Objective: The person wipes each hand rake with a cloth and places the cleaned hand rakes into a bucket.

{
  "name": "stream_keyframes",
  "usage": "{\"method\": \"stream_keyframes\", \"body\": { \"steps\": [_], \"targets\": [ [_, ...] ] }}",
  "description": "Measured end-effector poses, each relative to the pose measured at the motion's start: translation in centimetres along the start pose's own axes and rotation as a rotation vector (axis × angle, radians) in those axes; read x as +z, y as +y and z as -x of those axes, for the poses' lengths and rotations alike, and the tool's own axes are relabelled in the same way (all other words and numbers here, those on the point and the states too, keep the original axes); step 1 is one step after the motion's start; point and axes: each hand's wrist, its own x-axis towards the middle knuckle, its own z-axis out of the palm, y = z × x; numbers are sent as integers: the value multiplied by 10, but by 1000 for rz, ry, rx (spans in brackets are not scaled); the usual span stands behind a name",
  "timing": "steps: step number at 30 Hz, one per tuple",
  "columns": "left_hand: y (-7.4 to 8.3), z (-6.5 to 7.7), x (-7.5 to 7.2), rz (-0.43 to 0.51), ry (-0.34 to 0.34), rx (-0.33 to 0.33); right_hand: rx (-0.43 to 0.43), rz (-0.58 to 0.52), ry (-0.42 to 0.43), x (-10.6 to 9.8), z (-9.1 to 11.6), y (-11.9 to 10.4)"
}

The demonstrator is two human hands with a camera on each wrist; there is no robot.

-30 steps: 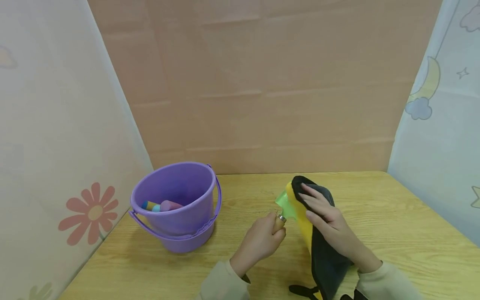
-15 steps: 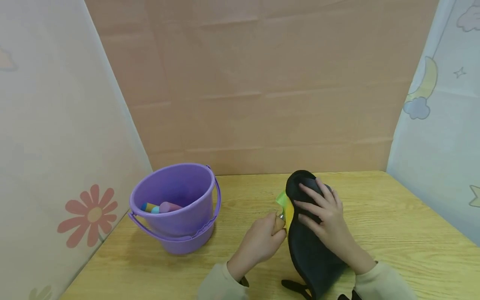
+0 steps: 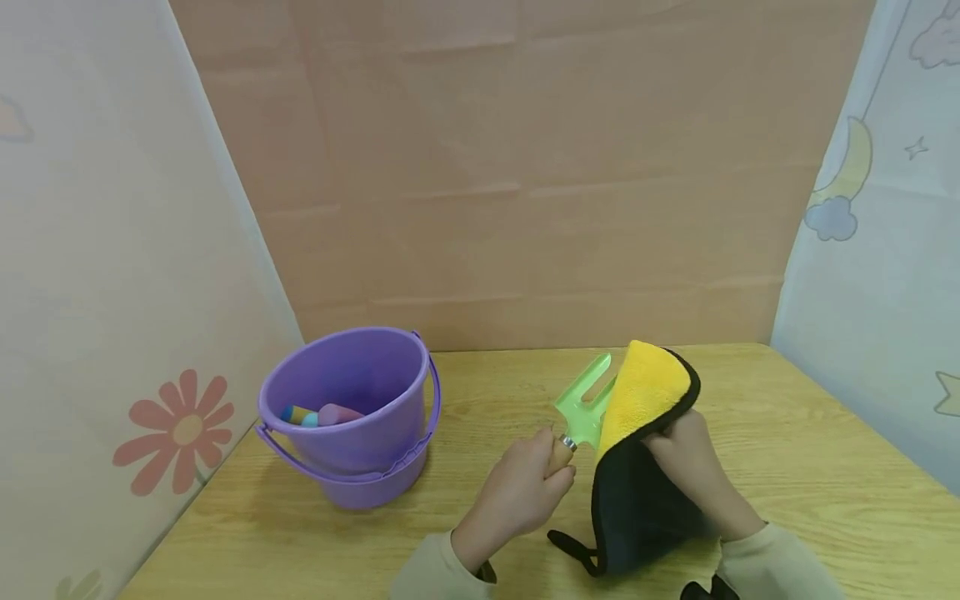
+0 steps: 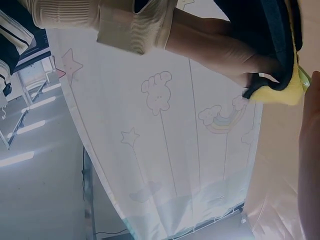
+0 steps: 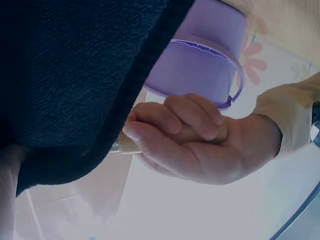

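My left hand (image 3: 523,482) grips the wooden handle of a small garden fork, its fingers wrapped round the handle (image 5: 187,134) in the right wrist view. The fork's light green head (image 3: 581,412) points up and away, with its right side behind a cloth. This cleaning cloth (image 3: 637,508) is dark grey on one face and yellow on the other, with black edging and a hanging loop. My right hand (image 3: 686,454) holds the cloth near its upper right edge, its fingertips hidden in the fabric. The cloth's yellow face lies against the fork head.
A purple bucket (image 3: 397,429) stands to the left on the wooden table (image 3: 480,379), its handle lowered. Several coloured pieces (image 3: 337,414) lie inside it. A brown backdrop (image 3: 525,208) rises behind, with printed white panels at both sides. A small black object (image 3: 708,590) shows at the bottom edge.
My right hand has gone from lying spread over the cloth's dark face to gripping it. The cloth has shifted right, its yellow face turned up, and more of the green fork head shows.
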Motion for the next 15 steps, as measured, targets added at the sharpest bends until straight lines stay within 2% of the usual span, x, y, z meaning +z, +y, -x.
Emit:
{"method": "stream_keyframes", "body": {
  "steps": [2, 4, 11, 15],
  "targets": [
    [0, 1, 0, 2, -5, -2, 78, -10, -15, -1, -1, 0],
    [-1, 1, 0, -1, -7, -4, 104, -29, -6, -1, -2, 1],
    [-1, 2, -1, 22, -36, -18, 89, -180, 97, 1, -6, 7],
    [-2, 1, -1, 32, -50, -20, 104, -278, 103, 1, -7, 12]
  ]
}}
